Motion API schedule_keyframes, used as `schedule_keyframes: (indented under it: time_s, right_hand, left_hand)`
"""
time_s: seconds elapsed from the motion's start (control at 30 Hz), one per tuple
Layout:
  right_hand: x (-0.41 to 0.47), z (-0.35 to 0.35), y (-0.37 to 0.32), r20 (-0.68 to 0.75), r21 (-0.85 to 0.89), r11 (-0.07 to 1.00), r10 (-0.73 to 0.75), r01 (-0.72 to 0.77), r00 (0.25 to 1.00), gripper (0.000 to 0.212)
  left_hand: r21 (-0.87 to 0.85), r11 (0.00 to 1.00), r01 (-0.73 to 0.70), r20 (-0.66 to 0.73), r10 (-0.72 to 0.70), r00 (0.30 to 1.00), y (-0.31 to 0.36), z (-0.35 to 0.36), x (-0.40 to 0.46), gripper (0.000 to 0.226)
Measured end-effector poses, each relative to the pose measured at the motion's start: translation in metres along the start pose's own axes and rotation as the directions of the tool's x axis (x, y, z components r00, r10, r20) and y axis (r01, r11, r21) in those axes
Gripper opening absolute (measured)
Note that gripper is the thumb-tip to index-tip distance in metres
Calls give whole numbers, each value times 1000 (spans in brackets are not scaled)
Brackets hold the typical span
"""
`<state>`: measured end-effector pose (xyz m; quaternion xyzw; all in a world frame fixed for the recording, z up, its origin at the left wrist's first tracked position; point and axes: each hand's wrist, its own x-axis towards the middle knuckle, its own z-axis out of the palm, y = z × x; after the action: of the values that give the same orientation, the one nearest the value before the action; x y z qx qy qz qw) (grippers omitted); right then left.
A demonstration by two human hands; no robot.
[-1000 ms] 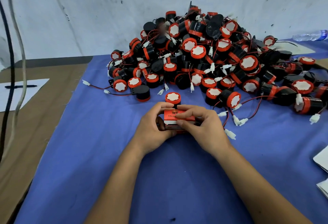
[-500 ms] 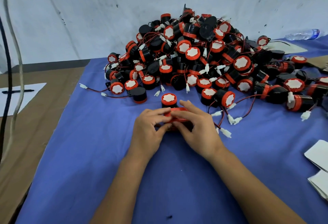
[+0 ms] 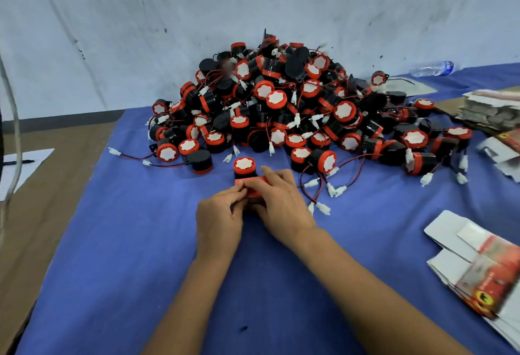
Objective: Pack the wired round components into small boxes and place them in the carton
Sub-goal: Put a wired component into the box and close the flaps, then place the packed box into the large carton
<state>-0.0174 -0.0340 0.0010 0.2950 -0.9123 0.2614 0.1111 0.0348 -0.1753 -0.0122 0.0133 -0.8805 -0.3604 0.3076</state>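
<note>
Your left hand (image 3: 218, 221) and right hand (image 3: 281, 202) both pinch the small red box (image 3: 253, 186) at frame centre, bracing it on the blue cloth (image 3: 112, 242), likely to close its flap; component pile (image 3: 281, 107) at 12 o'clock, flat boxes (image 3: 484, 267) at 4 o'clock

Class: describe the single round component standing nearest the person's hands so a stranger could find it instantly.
Start at the big pile of components on the blue cloth. In front of it, one component stands alone, upright, just behind the small red box both hands hold.
</note>
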Motion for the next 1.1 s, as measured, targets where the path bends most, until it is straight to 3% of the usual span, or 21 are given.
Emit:
schedule_keyframes:
  time_s: [0.1,0.2,0.37,0.5,0.57,0.63,0.7,0.77,0.87,0.93,1.03,1.1]
  right_hand:
    - [2,-23,-3,73,-189,982,1,13,997,47]
    - [-11,-72,3,-106,-150,987,49,-65,993,39]
    - [-83,-216,42,-393,-56,959,233,-277,889,47]
    - [-185,-339,68,-560,-98,813,432,-575,707,62]
    - [-232,-382,78,-508,-76,665,615,-743,603,61]
    - [-265,-405,89,-348,-56,480,813,-875,468,57]
    - [-282,-407,102,-196,-81,373,903,-924,382,49]
    - [-292,-400,118,-130,-202,317,929,-927,346,46]
    - [-289,-386,136,81,-222,319,948,-922,308,43]
    - [-282,-380,139,181,-196,343,933,-919,310,37]
    - [-273,-373,138,193,-182,381,918,-906,347,13]
    - [-272,-372,135,161,-183,392,917,-902,365,12]
  left_hand:
    - [-69,991,113,-16,-115,993,14,2,-3,34]
    - [-254,961,107,-57,-126,990,59,10,0,39]
    - [-512,846,-150,-7,171,985,207,54,18,34]
    - [-729,670,-142,193,400,896,337,106,-6,32]
    - [-709,673,-208,272,535,800,385,131,-25,33]
    - [-608,711,-353,413,663,624,417,157,-45,36]
    - [-525,748,-405,604,663,442,429,178,-58,44]
    - [-454,800,-393,727,587,356,429,191,-65,43]
    - [-355,820,-449,780,524,342,426,198,-63,51]
    - [-323,823,-467,800,501,330,426,197,-62,44]
    - [-326,833,-447,794,498,350,421,201,-61,24]
    - [-403,829,-387,751,541,379,419,202,-63,25]
